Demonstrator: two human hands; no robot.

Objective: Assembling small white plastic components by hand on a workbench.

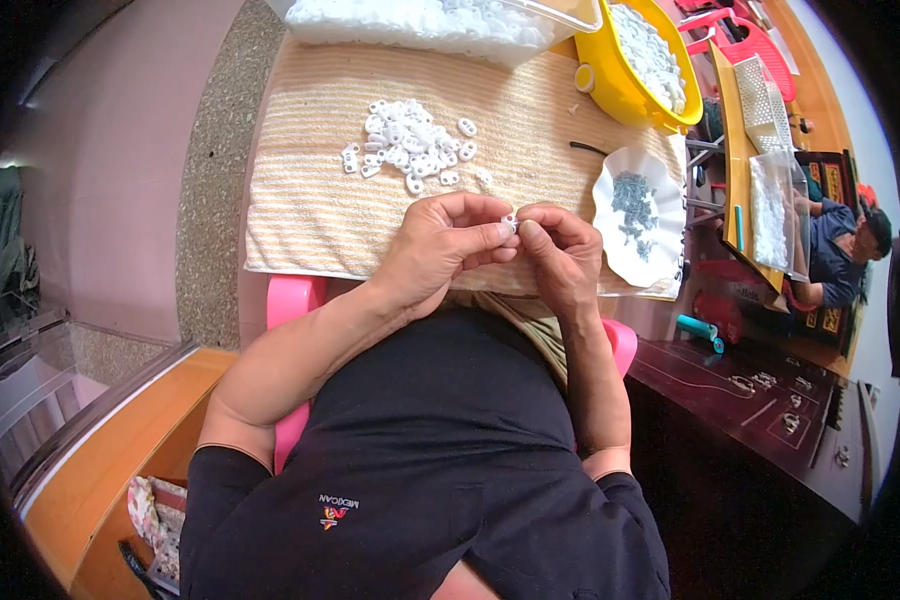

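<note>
Close in front of my body, my left hand [425, 248] and my right hand [572, 262] meet at the fingertips. Both pinch a small white plastic piece [510, 224], mostly hidden by the fingers. Beyond my left hand lies a loose pile of white oval plastic pieces [410, 140] with holes in them. To the right of my right hand, a white wavy-edged dish [662, 165] holds many tiny grey-blue parts [633, 200]. Everything rests on a striped cream towel [300, 190].
A clear plastic box [515, 50] of white pieces stands at the far edge. Beside it is a yellow basin [610, 95], also full of them. A thin black strip [587, 148] lies near the dish. At the right, another person [838, 250] sits by a wooden table [738, 190].
</note>
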